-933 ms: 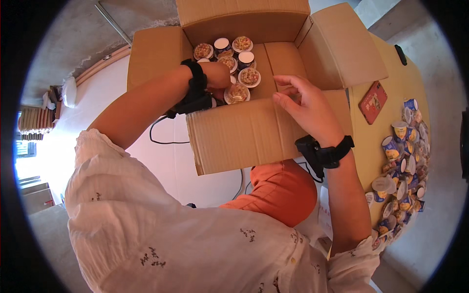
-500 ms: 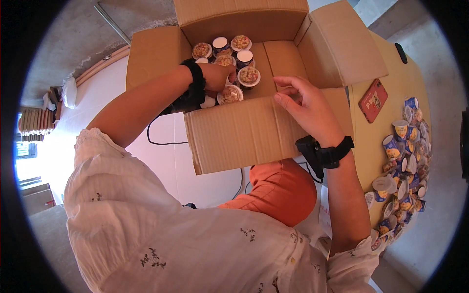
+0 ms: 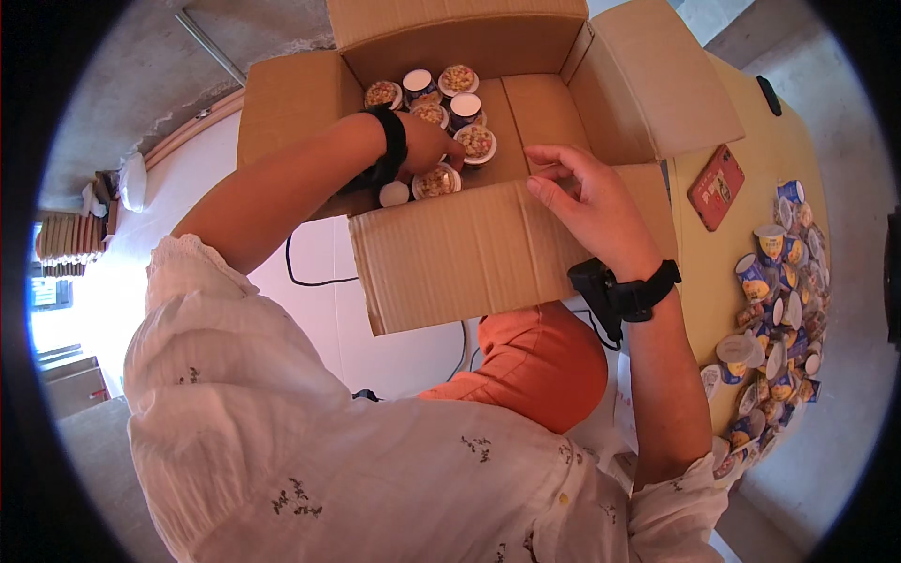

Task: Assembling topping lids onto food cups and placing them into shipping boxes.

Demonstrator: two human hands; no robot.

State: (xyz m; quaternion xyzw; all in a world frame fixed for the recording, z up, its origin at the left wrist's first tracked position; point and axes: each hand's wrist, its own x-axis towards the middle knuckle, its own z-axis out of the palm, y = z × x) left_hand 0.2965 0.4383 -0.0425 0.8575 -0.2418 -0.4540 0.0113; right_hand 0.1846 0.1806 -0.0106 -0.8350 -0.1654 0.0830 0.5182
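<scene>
My left hand (image 3: pixel 430 145) reaches into the left part of an open cardboard box (image 3: pixel 535 103), fingers bent down among several small cups. It is nearest to a cup with a pale lumpy filling under a clear lid (image 3: pixel 437 181); what its fingertips grip is hidden. A similar cup (image 3: pixel 477 144) stands just beyond, with dark, white-topped cups (image 3: pixel 465 111) among the others. My right hand (image 3: pixel 577 192) hovers over the box's front flap (image 3: pixel 450 263), fingers loosely bent and apart, holding nothing.
On the yellow table (image 3: pixel 704 338) to the right lie a red phone (image 3: pixel 710 188), a small black object (image 3: pixel 768 95) and a heap of printed cups (image 3: pixel 771 347). My orange-clad leg (image 3: pixel 544 366) is below the box. A black cable (image 3: pixel 319 281) hangs at its left.
My left hand has shifted slightly up and to the right, and a small white round top now shows below it. My right hand stays nearly where it was.
</scene>
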